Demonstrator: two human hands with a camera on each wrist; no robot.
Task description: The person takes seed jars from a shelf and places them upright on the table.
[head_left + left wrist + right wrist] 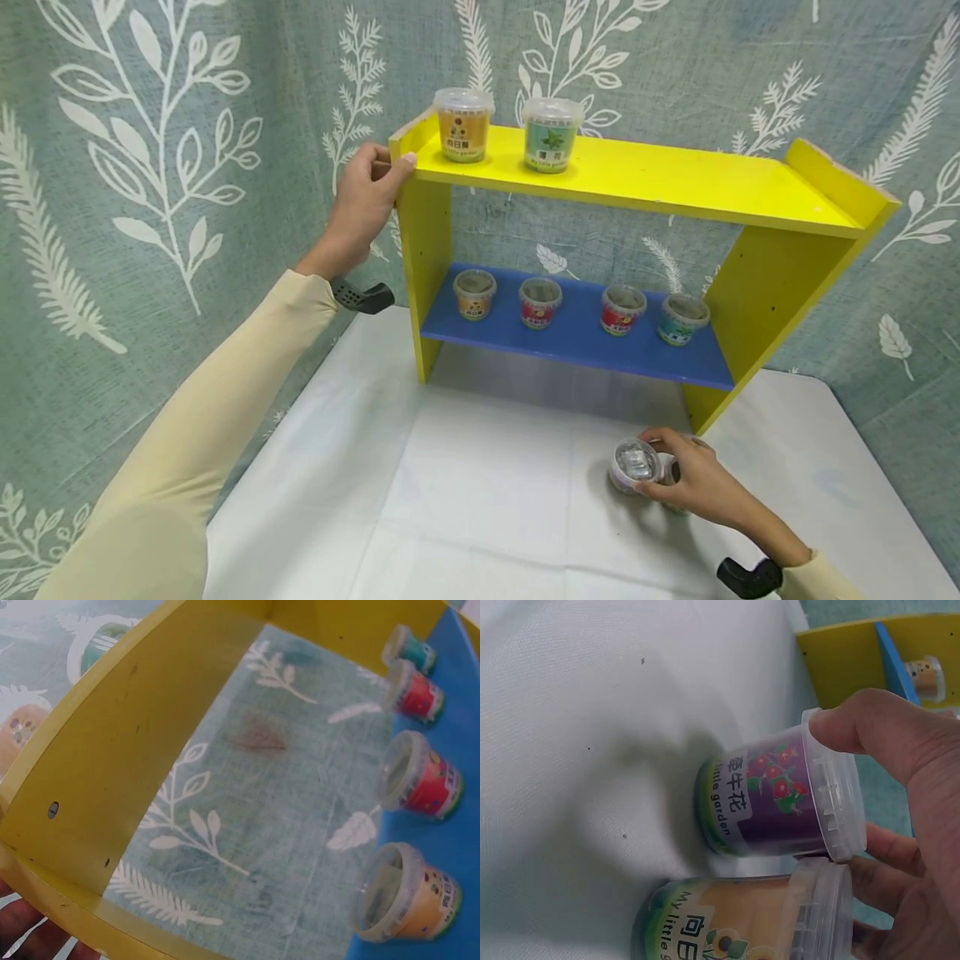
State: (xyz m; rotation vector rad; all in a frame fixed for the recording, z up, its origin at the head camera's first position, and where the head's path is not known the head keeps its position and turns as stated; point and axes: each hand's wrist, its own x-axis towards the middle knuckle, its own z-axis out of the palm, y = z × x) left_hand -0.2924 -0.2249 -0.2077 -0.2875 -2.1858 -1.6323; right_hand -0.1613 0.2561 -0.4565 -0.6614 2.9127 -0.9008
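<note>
Grips the yellow shelf unit [675, 179] by its upper left end with the left hand [362, 200]; before the unit's lower right end, with the nearer right hand [701, 477], pinches the purple-labelled cup [776, 796] between thumb and fingers, with axis roughly upright.

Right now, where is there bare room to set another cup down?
Free: the yellow top board, right of its green cup; the white tabletop, left of the purple cup. Crowded: by the right hand, where an orange cup is close by.

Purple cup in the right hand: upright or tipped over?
Upright: the purple cup has its base toward the white table and its rim uppermost.
</note>
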